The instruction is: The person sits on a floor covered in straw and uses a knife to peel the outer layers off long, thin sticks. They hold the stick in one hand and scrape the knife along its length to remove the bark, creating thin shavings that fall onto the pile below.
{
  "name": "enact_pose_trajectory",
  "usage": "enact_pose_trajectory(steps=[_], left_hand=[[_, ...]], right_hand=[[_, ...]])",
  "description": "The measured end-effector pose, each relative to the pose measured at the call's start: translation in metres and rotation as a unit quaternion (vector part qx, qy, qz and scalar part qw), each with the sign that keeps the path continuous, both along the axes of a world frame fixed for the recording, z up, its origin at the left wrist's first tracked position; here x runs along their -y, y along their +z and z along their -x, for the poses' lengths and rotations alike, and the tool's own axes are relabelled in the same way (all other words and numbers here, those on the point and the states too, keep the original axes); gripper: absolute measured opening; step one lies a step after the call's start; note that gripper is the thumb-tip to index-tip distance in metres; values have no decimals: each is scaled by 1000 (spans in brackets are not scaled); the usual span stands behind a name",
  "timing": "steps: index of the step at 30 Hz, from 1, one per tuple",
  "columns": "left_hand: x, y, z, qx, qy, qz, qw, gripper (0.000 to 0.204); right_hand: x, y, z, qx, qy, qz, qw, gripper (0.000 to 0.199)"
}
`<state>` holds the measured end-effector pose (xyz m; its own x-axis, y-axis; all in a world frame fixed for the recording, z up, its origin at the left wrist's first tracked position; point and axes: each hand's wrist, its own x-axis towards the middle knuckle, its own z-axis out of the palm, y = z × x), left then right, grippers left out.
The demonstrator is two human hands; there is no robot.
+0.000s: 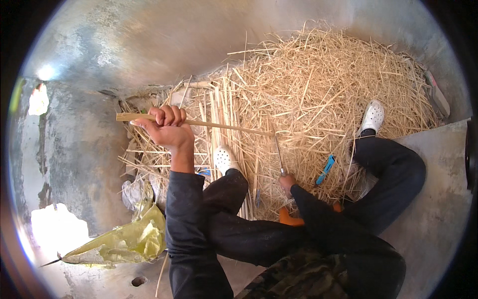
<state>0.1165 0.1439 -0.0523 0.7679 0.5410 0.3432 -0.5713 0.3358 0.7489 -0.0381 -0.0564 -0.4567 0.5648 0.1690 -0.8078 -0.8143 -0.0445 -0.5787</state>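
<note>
My left hand [168, 124], closed in a fist, holds a long pale bamboo strip [224, 126] near its thick end. From there the strip runs rightward, almost level, above the straw-coloured shavings. My right hand [287, 183] is wrapped round the handle of a knife [278, 154], lower and to the right. Its narrow blade points away from me, and its tip is by the strip's thin far end; whether they touch I cannot tell. Several long split strips [218, 107] lie side by side on the floor beyond my left shoe [225, 158].
A large heap of shavings [323, 79] covers the floor toward the far wall. A blue utility knife [325, 170] lies on it near my right leg. Something orange [290, 218] shows beneath my right arm. At left are a torn yellow sheet [134, 239] and crumpled plastic [133, 193].
</note>
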Motion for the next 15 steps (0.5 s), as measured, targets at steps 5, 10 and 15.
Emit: enact_pose_trajectory(steps=[5,10,15], left_hand=[[5,5,8,0,65,-29,997,53],[18,12,16,-46,129,-33,990,45],[26,16,19,-65,190,-72,977,44]], right_hand=[[-7,42,-9,-104,-31,-98,989,15],[-37,181,-12,52,0,-216,975,11],[-61,208,-23,460,100,-85,878,10]])
